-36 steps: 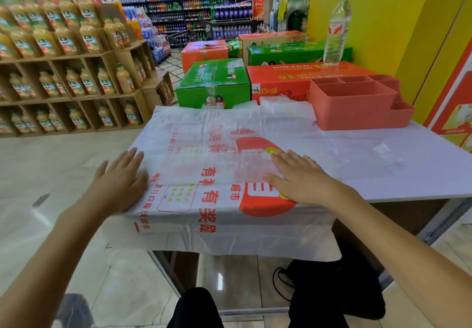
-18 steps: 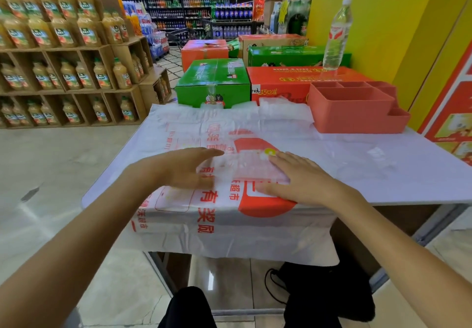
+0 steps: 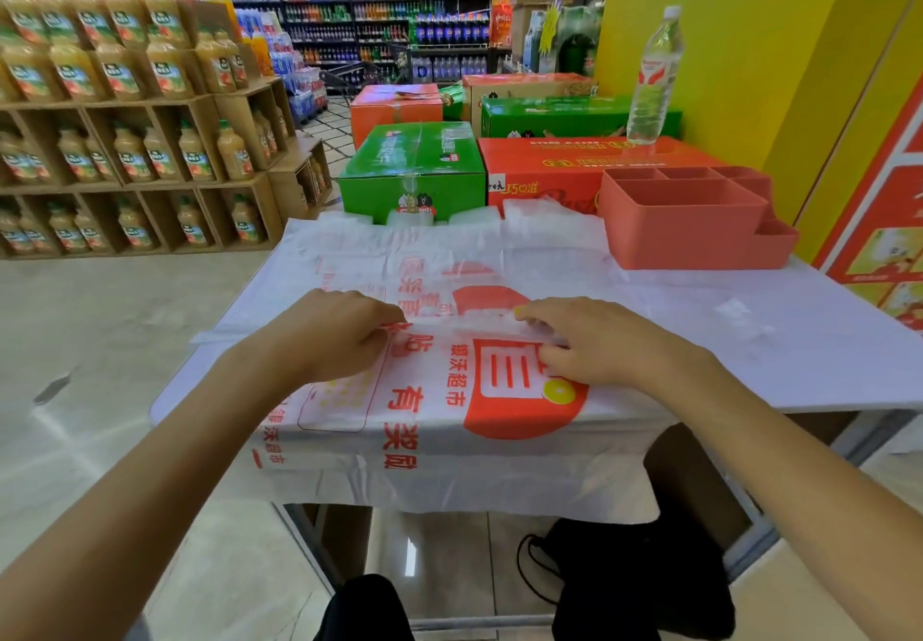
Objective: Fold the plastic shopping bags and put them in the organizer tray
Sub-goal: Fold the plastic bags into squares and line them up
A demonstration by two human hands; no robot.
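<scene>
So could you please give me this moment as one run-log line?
step: folding | left hand: pinching bag edge | right hand: pinching same edge | tray: no bag visible inside

Taking the organizer tray (image 3: pixel 694 221) as the mark: it stands at the far right of the table (image 3: pixel 824 341), its compartments open upward with nothing over them. In front of the tray and to its right the tabletop lies bare, save for a thin clear film (image 3: pixel 739 316) that seems to lie flat there. Left of the tray the shopping bags (image 3: pixel 439 391) cover the surface, with the left hand (image 3: pixel 334 336) and right hand (image 3: pixel 594 341) on them. Close behind the tray the red carton (image 3: pixel 574 166) and green carton (image 3: pixel 414 166) form a wall, and a water bottle (image 3: pixel 654 76) stands tall on the red carton.
</scene>
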